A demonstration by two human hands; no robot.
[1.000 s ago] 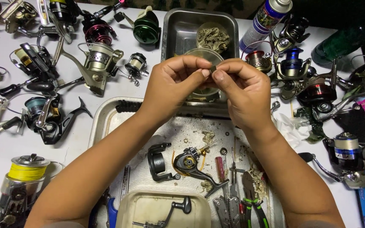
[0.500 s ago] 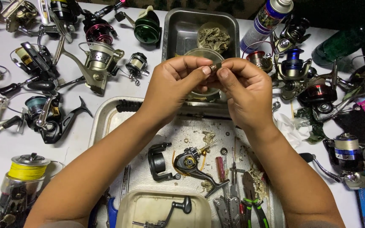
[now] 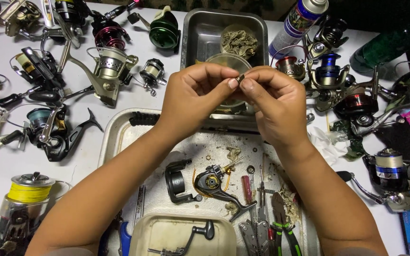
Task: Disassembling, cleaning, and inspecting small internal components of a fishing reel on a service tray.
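My left hand (image 3: pixel 193 97) and my right hand (image 3: pixel 272 102) meet above the metal work tray (image 3: pixel 119 137). Together their fingertips pinch a small metal reel part (image 3: pixel 239 77). Just behind the hands sits a clear plastic cup (image 3: pixel 228 61) inside a deep steel pan (image 3: pixel 200 35). Below my wrists on the tray lie an opened fishing reel body (image 3: pixel 213 182) and a black reel side cover (image 3: pixel 175 179).
Several fishing reels crowd the white table to the left (image 3: pixel 48 128) and right (image 3: pixel 352 95). A spray can (image 3: pixel 297 23) stands at the back. Pliers and a multi-tool (image 3: pixel 262 223) lie on the tray, beside a beige dish (image 3: pixel 176 234) holding a reel handle. A yellow-line spool (image 3: pixel 27 192) sits near left.
My two hands have stayed together over the tray; the fingers shifted slightly as they turn the small part between them.
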